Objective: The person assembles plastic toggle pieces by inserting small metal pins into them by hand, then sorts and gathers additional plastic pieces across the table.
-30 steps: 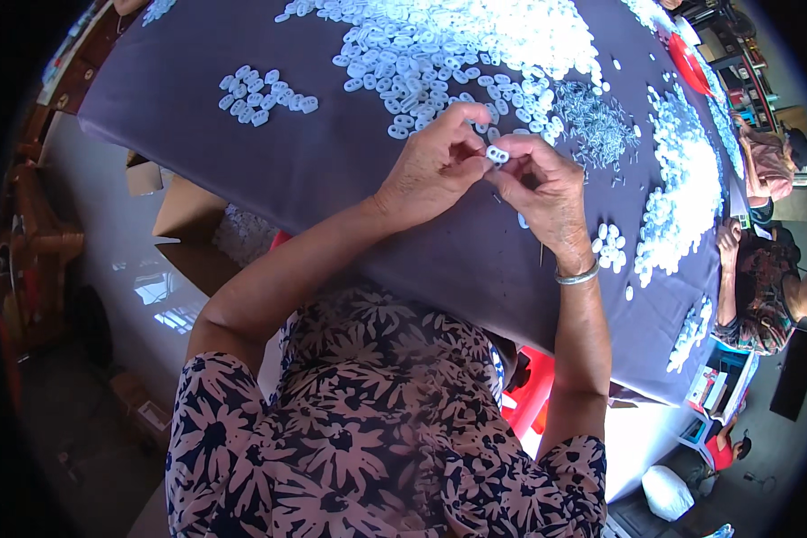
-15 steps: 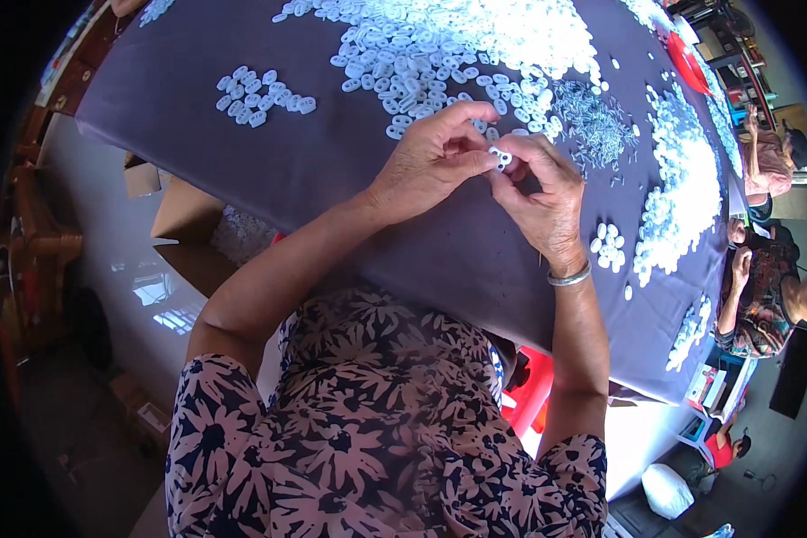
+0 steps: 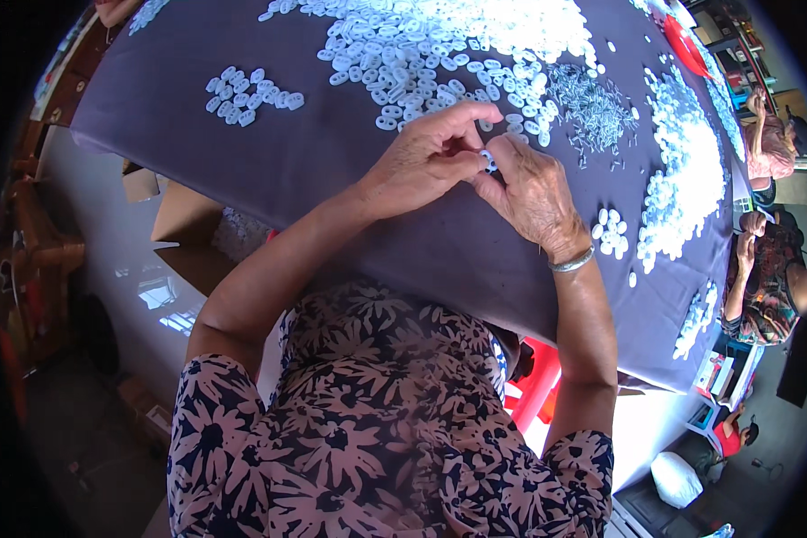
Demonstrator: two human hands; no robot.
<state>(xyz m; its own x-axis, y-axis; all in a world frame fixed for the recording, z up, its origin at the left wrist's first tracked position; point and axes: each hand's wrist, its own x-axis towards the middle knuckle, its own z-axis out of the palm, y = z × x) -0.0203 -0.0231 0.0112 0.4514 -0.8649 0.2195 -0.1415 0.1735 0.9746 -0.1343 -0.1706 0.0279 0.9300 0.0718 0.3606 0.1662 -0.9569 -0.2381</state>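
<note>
Pinched at the fingertips of my left hand (image 3: 417, 166) is a small white oval plastic piece (image 3: 488, 160) with dark holes. My right hand (image 3: 536, 193), a bangle at its wrist, closes thumb and finger on the piece's other side. Both hands are above the dark cloth, and the fingers partly cover the piece. Just beyond them spreads a large heap of similar white oval pieces (image 3: 394, 67). A pile of small metal pins (image 3: 592, 112) lies past my right hand. Nearer that wrist sits a little group of smooth white oval pieces (image 3: 610, 235).
A long heap of small white parts (image 3: 681, 170) runs down the right side, with a red dish (image 3: 686, 47) behind it. At the left is a small cluster of oval pieces (image 3: 251, 97). An open cardboard box (image 3: 188, 220) stands below the table edge. Other people sit at far right.
My right hand has turned so that its back shows more, and its fingers have shifted left over the piece. The held piece has moved slightly left. My left hand is nearly still.
</note>
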